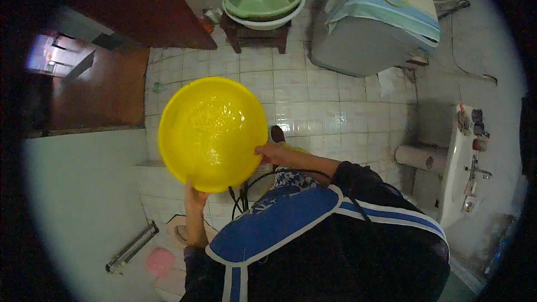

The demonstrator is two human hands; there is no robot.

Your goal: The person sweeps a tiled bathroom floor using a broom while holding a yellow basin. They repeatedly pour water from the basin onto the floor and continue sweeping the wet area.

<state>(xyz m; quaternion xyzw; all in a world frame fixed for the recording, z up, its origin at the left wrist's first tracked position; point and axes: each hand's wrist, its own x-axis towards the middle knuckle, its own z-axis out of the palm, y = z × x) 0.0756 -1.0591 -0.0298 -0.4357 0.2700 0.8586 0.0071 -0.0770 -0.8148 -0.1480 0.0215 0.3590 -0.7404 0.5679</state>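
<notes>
A round yellow basin [210, 128] is held out in front of me, its wet inside shining with water or wet streaks; how much is in it I cannot tell. My left hand [195, 197] grips the rim at the near edge, thumb over the lip and the other fingers hidden beneath. On the right side of the rim, my right hand [269, 153] is closed round the edge in the same way. Both forearms reach forward from dark sleeves with blue and white stripes. Black cables [243, 197] hang between my arms below the basin.
Green [263, 0] and white basins [274, 24] sit stacked on a dark wooden stool [260, 38] ahead. A cloth-covered grey appliance [358, 45] stands far right. At right is a washbasin [454, 173]. A brown door [134, 5] opens at far left; tiled floor [330, 100] lies below.
</notes>
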